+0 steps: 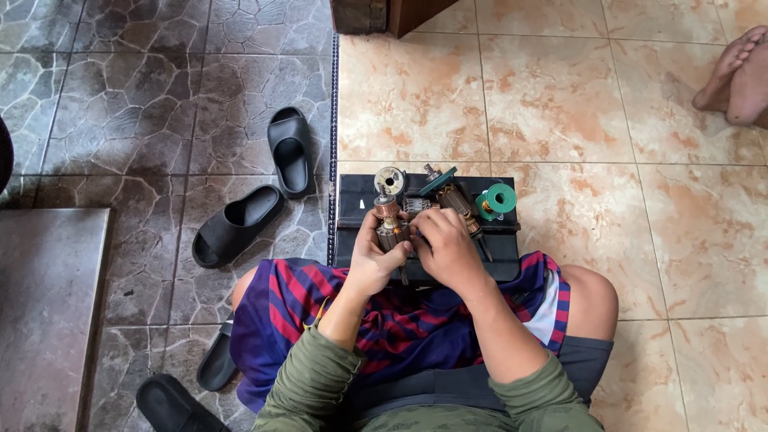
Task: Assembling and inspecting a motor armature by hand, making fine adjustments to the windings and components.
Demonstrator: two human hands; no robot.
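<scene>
The copper-wound motor armature with its steel shaft [390, 226] stands upright in my left hand [370, 260], fingers wrapped round it, just above my lap. My right hand [446, 248] is curled tight against its side; what it pinches, I can't tell. Beyond lies the flat black work mat [352, 200], crowded with a second brown armature [456, 200] and a green wire spool [500, 198] near its right edge. Open tan tile lies past it; two black slide sandals [264, 188] sit off left.

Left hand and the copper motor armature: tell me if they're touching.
Touching. The head view shows the left hand wrapped around the copper motor armature, fingers closed on its lower body.
</scene>
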